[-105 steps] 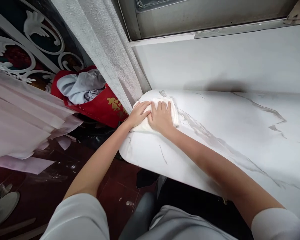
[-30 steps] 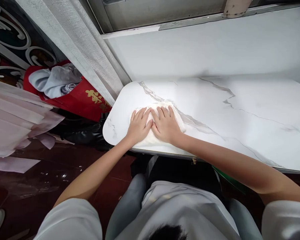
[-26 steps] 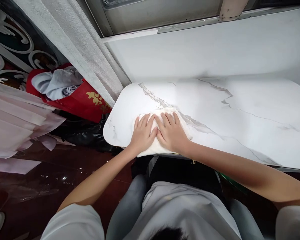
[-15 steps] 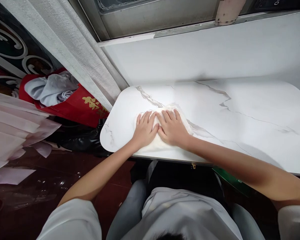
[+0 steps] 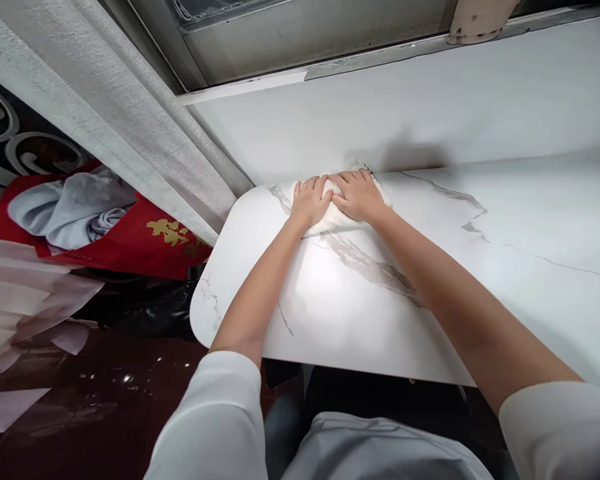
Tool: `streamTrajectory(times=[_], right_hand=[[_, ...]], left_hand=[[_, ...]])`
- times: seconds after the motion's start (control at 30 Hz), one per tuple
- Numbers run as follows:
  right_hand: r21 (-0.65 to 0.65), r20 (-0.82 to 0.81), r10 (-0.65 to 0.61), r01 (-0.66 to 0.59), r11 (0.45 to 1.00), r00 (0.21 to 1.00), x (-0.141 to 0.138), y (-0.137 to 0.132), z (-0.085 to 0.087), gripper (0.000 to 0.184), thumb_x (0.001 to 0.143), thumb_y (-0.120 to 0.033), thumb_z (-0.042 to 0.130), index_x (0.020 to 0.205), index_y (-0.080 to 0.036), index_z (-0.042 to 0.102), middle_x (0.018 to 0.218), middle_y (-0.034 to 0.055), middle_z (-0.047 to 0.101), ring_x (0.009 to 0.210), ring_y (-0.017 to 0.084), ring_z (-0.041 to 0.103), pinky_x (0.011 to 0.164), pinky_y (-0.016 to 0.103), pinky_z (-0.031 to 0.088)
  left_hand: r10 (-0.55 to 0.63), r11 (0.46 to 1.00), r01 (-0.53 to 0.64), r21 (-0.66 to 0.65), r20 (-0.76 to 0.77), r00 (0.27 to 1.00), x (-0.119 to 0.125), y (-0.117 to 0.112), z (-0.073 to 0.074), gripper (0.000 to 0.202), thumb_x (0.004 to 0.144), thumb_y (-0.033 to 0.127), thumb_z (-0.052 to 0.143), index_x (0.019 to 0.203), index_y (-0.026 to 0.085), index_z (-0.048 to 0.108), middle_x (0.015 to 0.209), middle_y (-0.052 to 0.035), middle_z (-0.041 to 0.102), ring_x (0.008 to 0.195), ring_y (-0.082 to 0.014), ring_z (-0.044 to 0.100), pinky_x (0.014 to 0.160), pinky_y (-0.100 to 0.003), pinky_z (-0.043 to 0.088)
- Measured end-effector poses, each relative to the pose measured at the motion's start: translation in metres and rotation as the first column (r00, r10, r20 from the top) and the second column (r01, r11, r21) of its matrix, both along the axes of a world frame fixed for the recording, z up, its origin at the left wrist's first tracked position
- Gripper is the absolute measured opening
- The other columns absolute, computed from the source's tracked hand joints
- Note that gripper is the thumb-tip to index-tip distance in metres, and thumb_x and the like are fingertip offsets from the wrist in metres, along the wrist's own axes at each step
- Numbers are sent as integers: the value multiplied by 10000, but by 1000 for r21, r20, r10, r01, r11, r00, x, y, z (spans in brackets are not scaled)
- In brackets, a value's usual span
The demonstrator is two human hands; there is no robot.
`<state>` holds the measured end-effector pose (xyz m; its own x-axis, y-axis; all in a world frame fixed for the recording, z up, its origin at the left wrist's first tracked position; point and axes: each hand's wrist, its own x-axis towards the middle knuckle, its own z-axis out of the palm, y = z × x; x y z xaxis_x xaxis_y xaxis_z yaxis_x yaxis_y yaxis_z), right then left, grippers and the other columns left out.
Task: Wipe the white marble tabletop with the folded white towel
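Surface: white marble-look table (image 5: 480,267) against your wall.
Left hand (image 5: 310,203): flat, open, pressing your white cloth (image 5: 336,217).
Right hand (image 5: 357,195): flat, open, touching it alongside.

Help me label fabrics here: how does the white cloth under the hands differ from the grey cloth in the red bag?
The white cloth lies on the marble table, pressed under the left hand and right hand; the grey cloth sits in the red bag off the table, untouched. The white cloth is mostly covered; the grey cloth shows in loose crumpled folds. Both are soft fabric.
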<state>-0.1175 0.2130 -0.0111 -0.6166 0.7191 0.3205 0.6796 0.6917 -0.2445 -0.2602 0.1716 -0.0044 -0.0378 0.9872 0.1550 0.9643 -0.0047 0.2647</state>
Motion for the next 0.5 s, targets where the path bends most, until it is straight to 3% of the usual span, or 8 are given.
streamTrajectory(times=[0.23,0.5], right_hand=[[-8,-32,-29,29,1000,999,-2,20,-2,522,934,-296,330,1398,-166,534,1326,131,599,1249,290,475,1139,489,222],[20,5,-19,19,1000,1000,15,1,-4,534,945,-295,306,1417,-146,509,1333,163,586,1256,311,470,1111,510,246]], left_hand=[[-17,1000,17,24,0,1000,-2,19,-1,493,1005,313,291,1466,196,421,1519,-72,490,1431,-204,390,1240,-439,187],[-6,1000,6,15,9,1000,14,-3,-2,517,1006,321,288,1499,196,384,1557,-83,447,1471,-196,340,1250,-474,147]])
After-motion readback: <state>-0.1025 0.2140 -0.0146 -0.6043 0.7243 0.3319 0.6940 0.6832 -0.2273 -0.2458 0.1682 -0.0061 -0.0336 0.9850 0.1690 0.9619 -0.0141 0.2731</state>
